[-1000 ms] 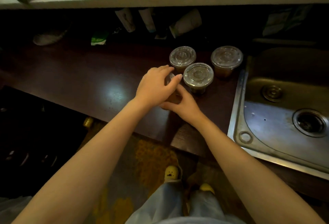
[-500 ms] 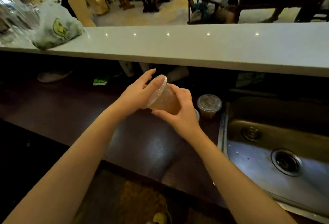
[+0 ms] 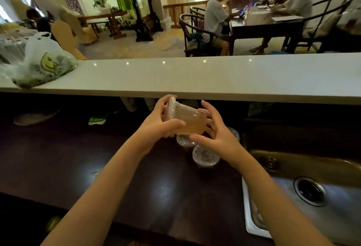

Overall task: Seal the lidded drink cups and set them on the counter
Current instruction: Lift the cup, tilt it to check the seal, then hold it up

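A clear lidded drink cup [image 3: 190,121] with amber liquid is tilted on its side in the air, just below the white counter [image 3: 195,77]. My left hand [image 3: 156,123] grips its lid end, thumb under the cup. At the cup's base end, my right hand [image 3: 216,128] holds it with curled fingers. Below the hands, three more lidded cups stand on the dark worktop [image 3: 97,167]: one [image 3: 205,156] in front, one [image 3: 184,141] partly hidden behind my left hand, one [image 3: 234,133] mostly hidden by my right hand.
A steel sink [image 3: 312,187] is set into the worktop at the right. A white plastic bag [image 3: 43,64] lies on the counter's left end. Beyond the counter, people sit at a dark table [image 3: 267,23] with chairs.
Both hands lifted one cup off the worktop and raised it toward the counter edge, turning it further onto its side. My view tilted up to the room.
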